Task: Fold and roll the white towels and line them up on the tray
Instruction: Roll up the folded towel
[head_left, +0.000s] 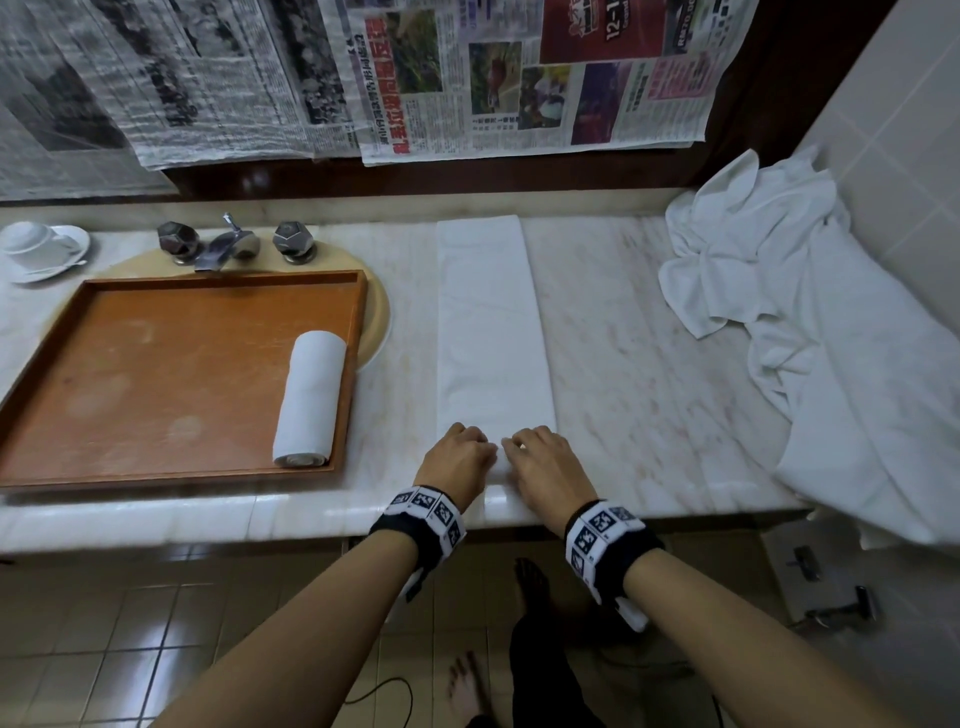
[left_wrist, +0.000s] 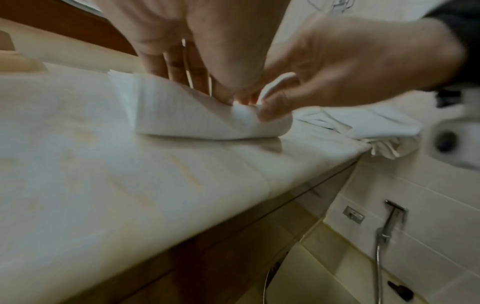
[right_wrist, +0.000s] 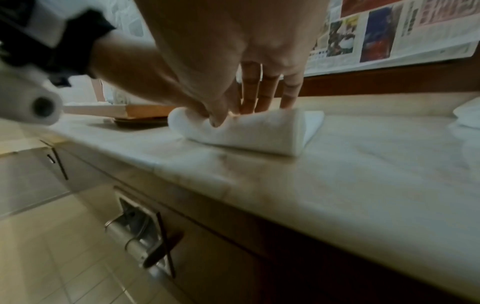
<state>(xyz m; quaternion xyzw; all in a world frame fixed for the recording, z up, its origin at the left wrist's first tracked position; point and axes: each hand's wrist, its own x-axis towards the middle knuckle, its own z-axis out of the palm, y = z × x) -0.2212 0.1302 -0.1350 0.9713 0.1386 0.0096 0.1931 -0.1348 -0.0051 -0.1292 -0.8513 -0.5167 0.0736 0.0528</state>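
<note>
— Marble counter (head_left: 623, 332) under a newspaper-covered wall, and down at the near edge, both hands at work. Left hand (head_left: 457, 457) and right hand (head_left: 545, 462) side by side, nearly touching, on the near end of the folded towel (head_left: 488, 322).

— Long axis running straight away from the body, toward the wall. Near end under the grip, far end well off by the wall. So any roll heads forward, away from the edge.

— Grip on each side: thumbs tucked under, fingers (left_wrist: 179, 61) curled over the top, pinching the first turn of cloth. Not flat, not loose. Equal reach too, neither hand nearer.

— Looks of it: white, folded to a narrow strip, smooth and flat beyond the hands, only a small fat curl started at the near end (right_wrist: 233, 131).

— Brown tray (head_left: 156, 374) off to the left, one rolled towel (head_left: 311, 400) lying along its right wall, same axis. Probably the next spot just left of that one.

— Heap of loose towels (head_left: 769, 260) waiting at the right.
</note>
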